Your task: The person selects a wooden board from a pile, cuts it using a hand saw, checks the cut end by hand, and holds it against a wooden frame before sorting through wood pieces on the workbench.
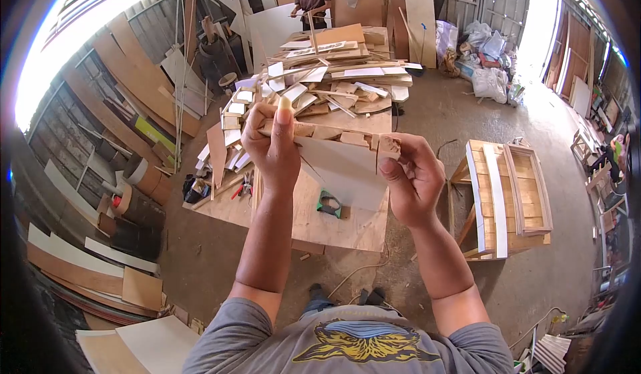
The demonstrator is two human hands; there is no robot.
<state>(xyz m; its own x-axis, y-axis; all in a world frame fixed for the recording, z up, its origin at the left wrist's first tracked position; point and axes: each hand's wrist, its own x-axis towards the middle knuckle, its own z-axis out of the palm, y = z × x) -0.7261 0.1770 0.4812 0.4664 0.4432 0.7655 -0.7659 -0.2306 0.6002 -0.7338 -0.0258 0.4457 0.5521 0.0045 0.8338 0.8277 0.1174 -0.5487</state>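
Observation:
Both hands hold up a white-faced wooden panel (pixel 344 170) above the workbench, its rough upper edge showing bare wood pieces. My left hand (pixel 272 140) is closed around the panel's left end, thumb pointing up. At the right end, my right hand (pixel 415 180) pinches a small wood block (pixel 389 147) against the edge; whether the block is fixed to the panel I cannot tell. Dark slits run down the white face near both hands. Below the panel, a green-framed object (pixel 329 204) with round openings lies on the plywood bench top (pixel 360 230).
Wood offcuts (pixel 314 97) are heaped over the bench's far part. Red-handled pliers (pixel 245 186) lie at its left. To the right stands a slatted wooden table (pixel 501 197) with a frame on it. A cable (pixel 357 272) crosses the floor. Another person (pixel 312 0) stands at the back.

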